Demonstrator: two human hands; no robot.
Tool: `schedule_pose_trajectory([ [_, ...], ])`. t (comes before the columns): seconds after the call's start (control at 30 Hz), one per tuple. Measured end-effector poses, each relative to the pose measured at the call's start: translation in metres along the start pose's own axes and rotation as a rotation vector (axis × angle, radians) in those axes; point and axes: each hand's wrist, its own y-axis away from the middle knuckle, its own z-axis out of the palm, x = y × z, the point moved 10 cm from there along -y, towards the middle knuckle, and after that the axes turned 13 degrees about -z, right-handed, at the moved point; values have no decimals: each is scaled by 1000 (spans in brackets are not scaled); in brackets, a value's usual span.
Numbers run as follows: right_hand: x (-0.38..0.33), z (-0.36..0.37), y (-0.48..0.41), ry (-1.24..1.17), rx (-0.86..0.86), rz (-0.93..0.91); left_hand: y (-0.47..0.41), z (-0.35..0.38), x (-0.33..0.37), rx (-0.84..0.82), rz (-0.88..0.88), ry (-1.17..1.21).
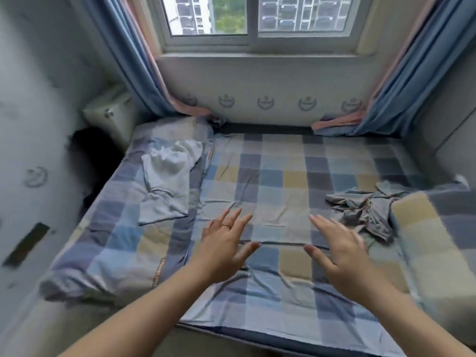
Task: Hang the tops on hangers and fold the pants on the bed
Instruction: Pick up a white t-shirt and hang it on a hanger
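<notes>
Both hands hover low over the near middle of the bed (283, 318), spread flat and holding nothing. The step in hand looks like readying a patch of checked sheet (270, 176) or choosing the first piece. To do it well, smooth the creases outward from the middle with flat palms. Then draw the crumpled grey garment (365, 210), the closer one, onto that patch. Shake it open and find its waistband or collar before deciding whether to fold or hang it.

The left hand (226, 243) is palm down, fingers straight and fanned, with a ring (226, 224) on one of them. The right hand (340, 251) is also palm down, its fingers pointing far and left. I cannot tell whether either palm touches the sheet; they look just above it. Both bare forearms reach in from the near edge and lean slightly towards each other.

The grey garment lies just beside the right hand, against a folded blanket (438, 240) on the right. A pale garment (167, 181) lies partly spread on the left, near the left hand but apart from it. I cannot tell which is a top and which is pants, and no hanger is in view. At the far end hang blue curtains (134, 73) beside a window (247, 21).
</notes>
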Motion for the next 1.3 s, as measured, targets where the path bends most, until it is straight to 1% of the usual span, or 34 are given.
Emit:
schedule_pose_trajectory([
  [0.13,-15,61,-63,-94,-104,-124,-5,5,-77,3,-240,23],
  [0.3,-61,134,-130,-184,-230,-242,11,9,-172,12,-500,73],
  [0.4,-90,174,-166,-193,-321,-281,19,17,-221,1,-598,95],
  [0.53,-124,224,-216,-153,-399,-314,12,33,-286,-41,-692,117],
  [0.73,-166,318,-303,-130,-448,-249,-35,74,-406,-154,-726,156],
  [0.87,-181,394,-352,-131,-492,-103,-75,121,-502,-286,-745,181],
  [1.0,-197,490,-409,-98,-545,-65,-142,177,-599,-362,-674,139],
  [1.17,-213,618,-481,-56,-562,-84,-235,254,-702,-378,-597,43],
  [1.3,-221,706,-523,-41,-594,-110,-304,301,-748,-338,-587,69],
])
